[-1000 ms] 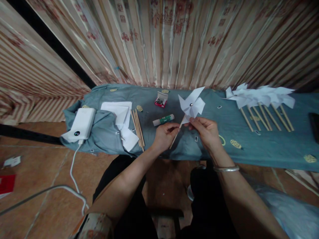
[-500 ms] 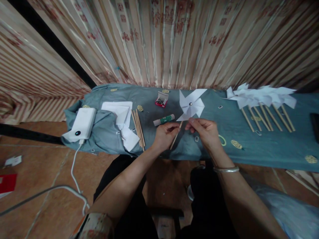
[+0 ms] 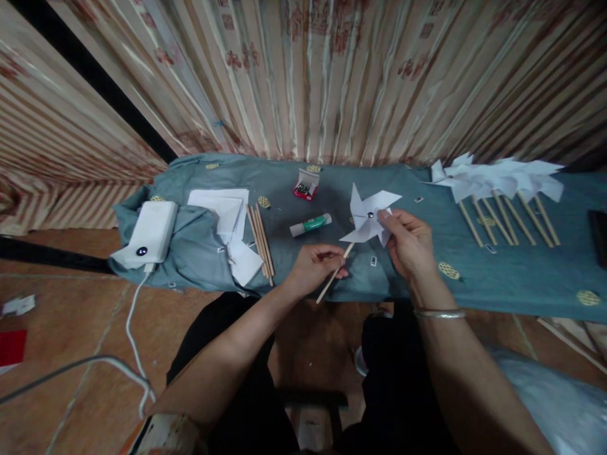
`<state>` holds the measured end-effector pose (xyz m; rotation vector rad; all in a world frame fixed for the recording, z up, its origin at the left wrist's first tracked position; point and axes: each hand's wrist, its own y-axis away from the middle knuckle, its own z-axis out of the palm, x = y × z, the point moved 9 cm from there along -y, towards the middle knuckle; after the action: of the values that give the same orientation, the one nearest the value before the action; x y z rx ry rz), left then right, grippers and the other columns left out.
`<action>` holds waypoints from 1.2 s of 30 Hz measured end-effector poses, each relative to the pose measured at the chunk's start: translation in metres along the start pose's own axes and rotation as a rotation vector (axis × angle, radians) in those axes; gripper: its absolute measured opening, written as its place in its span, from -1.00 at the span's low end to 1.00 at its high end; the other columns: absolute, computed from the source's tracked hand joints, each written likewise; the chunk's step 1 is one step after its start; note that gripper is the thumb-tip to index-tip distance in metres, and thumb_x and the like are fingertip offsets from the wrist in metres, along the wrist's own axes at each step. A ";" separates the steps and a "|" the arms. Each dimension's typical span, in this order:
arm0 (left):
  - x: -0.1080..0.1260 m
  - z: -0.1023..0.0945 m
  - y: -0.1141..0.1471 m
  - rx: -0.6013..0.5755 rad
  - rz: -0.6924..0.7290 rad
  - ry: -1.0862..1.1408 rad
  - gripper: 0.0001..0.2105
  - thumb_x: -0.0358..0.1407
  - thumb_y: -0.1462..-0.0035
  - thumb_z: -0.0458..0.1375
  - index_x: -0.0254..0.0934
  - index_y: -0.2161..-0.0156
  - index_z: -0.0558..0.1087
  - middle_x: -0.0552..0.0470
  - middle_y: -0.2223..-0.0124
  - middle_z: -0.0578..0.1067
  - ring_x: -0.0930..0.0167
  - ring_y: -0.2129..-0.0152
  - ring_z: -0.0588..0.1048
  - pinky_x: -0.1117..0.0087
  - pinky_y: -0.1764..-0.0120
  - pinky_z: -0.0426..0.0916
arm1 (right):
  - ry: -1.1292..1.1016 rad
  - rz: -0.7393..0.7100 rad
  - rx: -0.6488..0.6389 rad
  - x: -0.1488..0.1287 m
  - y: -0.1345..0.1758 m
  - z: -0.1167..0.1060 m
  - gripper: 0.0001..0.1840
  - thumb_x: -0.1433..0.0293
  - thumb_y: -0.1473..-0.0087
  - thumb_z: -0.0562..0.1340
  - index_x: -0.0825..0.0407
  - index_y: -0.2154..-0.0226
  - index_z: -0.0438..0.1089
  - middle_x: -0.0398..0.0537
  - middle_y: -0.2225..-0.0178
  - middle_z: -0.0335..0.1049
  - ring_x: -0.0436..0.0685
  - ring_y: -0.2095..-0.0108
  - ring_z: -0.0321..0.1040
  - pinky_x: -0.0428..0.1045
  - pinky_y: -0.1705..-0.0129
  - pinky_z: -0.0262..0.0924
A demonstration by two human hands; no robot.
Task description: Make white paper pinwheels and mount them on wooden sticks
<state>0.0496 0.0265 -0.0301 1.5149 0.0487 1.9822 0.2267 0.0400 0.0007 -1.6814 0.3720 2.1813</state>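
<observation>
A white paper pinwheel [image 3: 367, 213] with a metal pin at its centre hangs over the blue cloth [image 3: 427, 265] of a low table. Its wooden stick [image 3: 332, 276] is pinched in my left hand [image 3: 315, 266]. My right hand [image 3: 410, 243] grips the paper head from the right, its thumb by the pin. A green-and-white glue stick [image 3: 311, 225] lies just left of the pinwheel. Behind it stands an open red box of pins [image 3: 305, 186].
Several finished pinwheels [image 3: 497, 186] lie at the right of the cloth. Spare sticks [image 3: 260, 243] and white paper sheets [image 3: 227, 218] lie at the left, beside a white power bank [image 3: 147, 234] with a cable. A striped curtain [image 3: 308, 76] hangs behind. A dark object [image 3: 598, 229] sits at the right edge.
My right hand has moved up from the stick to the paper head. The pinwheel has turned and shifted slightly right and lower. My left hand has slid down along the stick.
</observation>
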 end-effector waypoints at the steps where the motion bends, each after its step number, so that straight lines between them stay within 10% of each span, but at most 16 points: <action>1: -0.001 0.000 0.001 -0.003 -0.008 -0.009 -0.96 -0.50 0.08 0.24 -0.40 0.43 0.49 0.10 0.62 0.48 0.52 0.69 0.46 0.52 0.50 0.36 | 0.005 0.006 0.007 0.002 0.000 0.000 -0.70 0.16 0.30 0.51 -0.01 0.52 0.54 -0.20 0.59 0.46 -0.04 0.57 0.30 -0.11 0.53 0.20; 36: 0.007 -0.023 -0.002 0.071 0.223 0.002 -0.83 -0.30 0.06 0.29 -0.37 0.36 0.47 0.18 0.62 0.37 0.61 0.69 0.27 0.56 0.57 0.14 | 0.097 0.023 -0.054 0.012 0.004 0.019 -0.62 0.00 0.16 0.39 -0.03 0.56 0.47 -0.13 0.61 0.45 0.14 0.46 0.45 0.00 0.50 0.30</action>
<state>0.0289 0.0393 -0.0325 1.6236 -0.0522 2.1764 0.2054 0.0454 -0.0064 -1.8256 0.3634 2.1493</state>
